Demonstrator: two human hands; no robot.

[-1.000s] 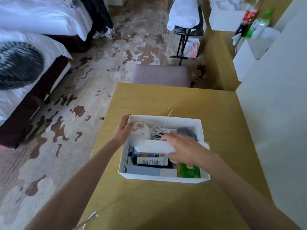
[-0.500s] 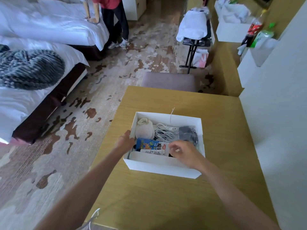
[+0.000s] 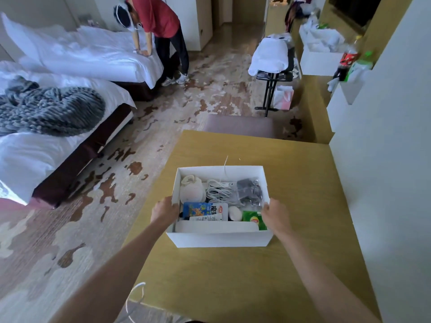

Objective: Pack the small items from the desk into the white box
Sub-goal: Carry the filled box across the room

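Observation:
The white box sits on the yellow-green desk, filled with small items. Inside lie a cream pouch, a coiled white cable, a dark item in a clear bag, a blue snack pack, a white egg-shaped thing and a green tea packet. My left hand grips the box's left wall. My right hand grips the right wall, fingers curled over the rim.
A white wall panel borders the desk on the right. A padded stool stands beyond the far edge. Beds fill the left, where a person in a red top leans over. A thin white cord hangs near the desk's front edge.
My right hand has left the box's inside and moved to its right wall. The left hand stays on the left wall. The camera has tilted up, showing more of the room.

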